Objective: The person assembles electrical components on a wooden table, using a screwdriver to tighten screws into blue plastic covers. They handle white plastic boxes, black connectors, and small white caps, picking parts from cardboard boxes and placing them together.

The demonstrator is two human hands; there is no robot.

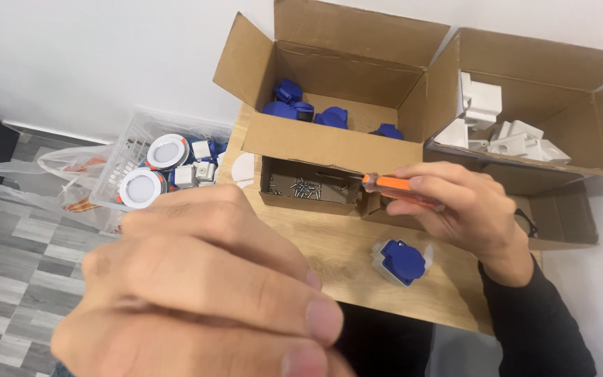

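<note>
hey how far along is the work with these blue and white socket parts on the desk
Early, it seems. One blue and white socket part lies on the wooden desk, apparently loose. In hand: the right hand holds an orange-handled screwdriver; the left hand is raised, blurred. Left: blue parts wait in the cardboard box.

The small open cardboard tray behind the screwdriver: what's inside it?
Inside the small cardboard tray lies a loose pile of metal screws. Its right end is covered by the right hand and the orange screwdriver, so anything there cannot be seen.
</note>
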